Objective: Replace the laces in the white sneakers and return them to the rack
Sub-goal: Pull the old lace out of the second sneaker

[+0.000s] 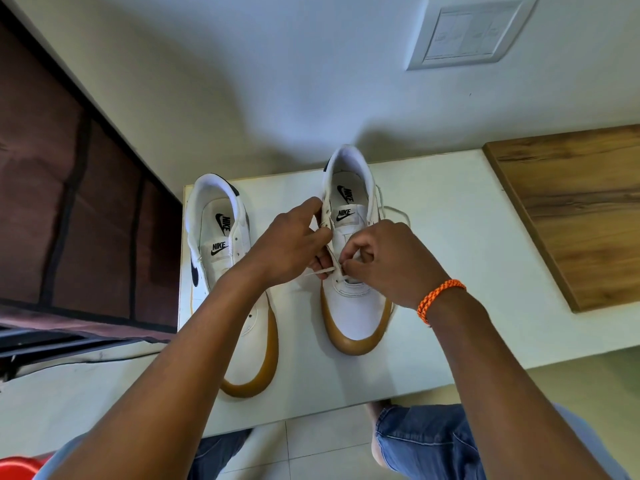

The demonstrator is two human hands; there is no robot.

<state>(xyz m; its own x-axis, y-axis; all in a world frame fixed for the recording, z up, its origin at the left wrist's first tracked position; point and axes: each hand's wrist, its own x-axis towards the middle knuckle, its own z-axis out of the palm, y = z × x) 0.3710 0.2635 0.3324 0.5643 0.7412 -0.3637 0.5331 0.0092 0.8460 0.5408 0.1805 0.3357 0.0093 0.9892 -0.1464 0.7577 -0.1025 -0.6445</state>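
Note:
Two white sneakers with gum soles stand side by side on a white table (450, 271), toes toward me. The left sneaker (242, 327) has bare eyelets with no lace showing. On the right sneaker (353, 313), a white lace (320, 271) runs through the lowest eyelets, and a loose length of it lies past the shoe's far right side. My left hand (291, 247) grips the shoe's left eyelet flap. My right hand (384, 261), with an orange band at the wrist, pinches the lace near a lower eyelet.
A wooden board (568, 216) lies on the table at the right. A dark brown fabric rack (69, 202) stands to the left. A switch plate (471, 32) is on the wall behind. My knees in jeans are below the table's near edge.

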